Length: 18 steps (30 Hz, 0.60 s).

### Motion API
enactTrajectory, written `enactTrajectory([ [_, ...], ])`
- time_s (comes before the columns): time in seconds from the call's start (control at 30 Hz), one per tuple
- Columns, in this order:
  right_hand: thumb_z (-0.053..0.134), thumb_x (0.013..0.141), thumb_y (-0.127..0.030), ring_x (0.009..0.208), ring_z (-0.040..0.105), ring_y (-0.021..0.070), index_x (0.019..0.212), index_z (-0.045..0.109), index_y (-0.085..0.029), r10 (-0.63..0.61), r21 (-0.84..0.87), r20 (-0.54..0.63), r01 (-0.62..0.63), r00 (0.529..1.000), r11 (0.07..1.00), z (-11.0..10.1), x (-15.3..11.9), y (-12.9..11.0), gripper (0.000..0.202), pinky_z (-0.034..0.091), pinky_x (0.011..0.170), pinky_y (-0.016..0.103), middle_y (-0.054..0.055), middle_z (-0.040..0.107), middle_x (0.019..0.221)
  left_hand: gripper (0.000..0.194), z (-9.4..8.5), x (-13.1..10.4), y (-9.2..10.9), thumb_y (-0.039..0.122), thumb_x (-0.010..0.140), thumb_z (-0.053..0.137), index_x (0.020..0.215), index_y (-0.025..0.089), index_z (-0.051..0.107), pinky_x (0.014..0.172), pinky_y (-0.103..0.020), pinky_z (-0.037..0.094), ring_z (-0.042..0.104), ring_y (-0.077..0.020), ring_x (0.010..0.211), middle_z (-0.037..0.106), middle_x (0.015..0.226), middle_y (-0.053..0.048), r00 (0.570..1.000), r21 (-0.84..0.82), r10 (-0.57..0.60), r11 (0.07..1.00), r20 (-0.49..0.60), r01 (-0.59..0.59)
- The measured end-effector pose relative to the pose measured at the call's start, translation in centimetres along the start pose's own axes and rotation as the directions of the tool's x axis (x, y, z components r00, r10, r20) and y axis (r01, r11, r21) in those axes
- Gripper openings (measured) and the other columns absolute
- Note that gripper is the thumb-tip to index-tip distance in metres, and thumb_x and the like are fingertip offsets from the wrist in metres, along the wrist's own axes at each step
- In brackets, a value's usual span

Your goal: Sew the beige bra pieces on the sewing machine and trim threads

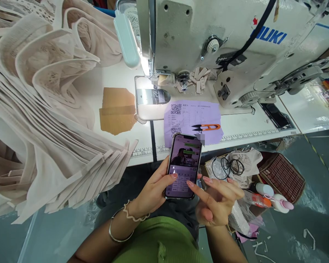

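My left hand (156, 186) is wrapped round a smartphone (183, 166), its thumb over the lit screen, which shows a chat and a keypad. At the phone's lower right edge, my right hand (218, 199) has its fingers apart and holds nothing, the index fingertip at the keypad. Just beyond the phone lies a purple printed sheet (186, 118) with QR codes. Orange-handled thread snips (211, 127) rest on that sheet. The sewing machine (189, 44) stands behind it, its needle area lit.
Beige garment pieces (57, 138) are heaped at the left. Brown tape (117, 111) sticks to the white table (142, 146) beside the needle plate. Below the table at the right are a woven basket (282, 177), bottles (280, 203) and a coiled black cord (231, 166).
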State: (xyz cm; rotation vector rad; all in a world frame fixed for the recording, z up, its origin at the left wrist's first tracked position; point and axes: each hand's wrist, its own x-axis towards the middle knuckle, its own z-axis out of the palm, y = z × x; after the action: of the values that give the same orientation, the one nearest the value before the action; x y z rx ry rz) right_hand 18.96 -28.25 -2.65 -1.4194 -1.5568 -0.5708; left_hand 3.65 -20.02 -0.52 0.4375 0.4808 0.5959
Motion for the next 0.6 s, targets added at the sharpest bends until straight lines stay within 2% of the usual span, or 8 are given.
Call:
enactTrajectory([
  [0.07, 0.027, 0.106, -0.051, 0.084, 0.051, 0.0201, 0.1, 0.08, -0.035, -0.002, -0.005, -0.002, 0.002, 1.0, 1.0, 0.0, 0.1, -0.1, 0.056, 0.035, 0.091, 0.043, 0.006, 0.062, 0.091, 0.065, 0.0, 0.0, 0.0, 0.033, 0.086, 0.072, 0.147, 0.029, 0.049, 0.109, -0.042, 0.045, 0.059, -0.0289, 0.125, 0.066, 0.133, -0.008, 1.0, -0.004, -0.001, 1.0, 0.017, 0.001],
  [0.27, 0.028, 0.106, -0.049, 0.085, 0.052, 0.0206, 0.11, 0.078, -0.036, 0.005, -0.012, -0.009, -0.005, 1.0, 1.0, 0.0, 0.4, 0.0, 0.052, 0.036, 0.091, 0.043, 0.006, 0.063, 0.094, 0.062, 0.1, 0.0, 0.1, 0.038, 0.089, 0.068, 0.147, 0.026, 0.05, 0.108, -0.043, 0.046, 0.058, -0.0302, 0.126, 0.064, 0.134, -0.01, 1.0, 0.022, 0.008, 1.0, -0.017, -0.008],
  [0.43, 0.02, 0.106, -0.053, 0.088, 0.055, 0.0204, 0.12, 0.073, -0.039, 0.049, -0.108, -0.005, -0.049, 0.999, 0.993, 0.4, 0.7, 0.7, 0.057, 0.037, 0.088, 0.042, 0.005, 0.066, 0.106, 0.068, 0.1, -0.1, 0.2, 0.035, 0.085, 0.071, 0.148, 0.026, 0.047, 0.108, -0.044, 0.046, 0.057, -0.0316, 0.126, 0.064, 0.135, -0.01, 1.0, 0.04, 0.012, 0.999, 0.012, -0.013],
  [0.5, 0.02, 0.106, -0.053, 0.089, 0.055, 0.0207, 0.119, 0.074, -0.037, 0.042, -0.116, 0.01, -0.041, 0.999, 0.992, 0.6, 0.8, 0.9, 0.058, 0.037, 0.087, 0.042, 0.005, 0.067, 0.11, 0.067, 0.1, -0.1, 0.2, 0.035, 0.086, 0.07, 0.148, 0.025, 0.048, 0.108, -0.045, 0.046, 0.057, -0.0319, 0.126, 0.064, 0.135, -0.01, 1.0, 0.04, 0.012, 0.999, 0.0, -0.012],
  [0.6, 0.022, 0.106, -0.052, 0.088, 0.053, 0.0209, 0.115, 0.076, -0.037, 0.006, -0.092, -0.033, -0.009, 0.999, 0.996, 0.6, 0.7, 0.9, 0.057, 0.036, 0.088, 0.042, 0.006, 0.066, 0.102, 0.067, 0.1, -0.1, 0.2, 0.034, 0.086, 0.069, 0.149, 0.025, 0.047, 0.107, -0.045, 0.047, 0.058, -0.0323, 0.125, 0.064, 0.134, -0.011, 1.0, 0.036, 0.001, 0.999, 0.006, -0.001],
])
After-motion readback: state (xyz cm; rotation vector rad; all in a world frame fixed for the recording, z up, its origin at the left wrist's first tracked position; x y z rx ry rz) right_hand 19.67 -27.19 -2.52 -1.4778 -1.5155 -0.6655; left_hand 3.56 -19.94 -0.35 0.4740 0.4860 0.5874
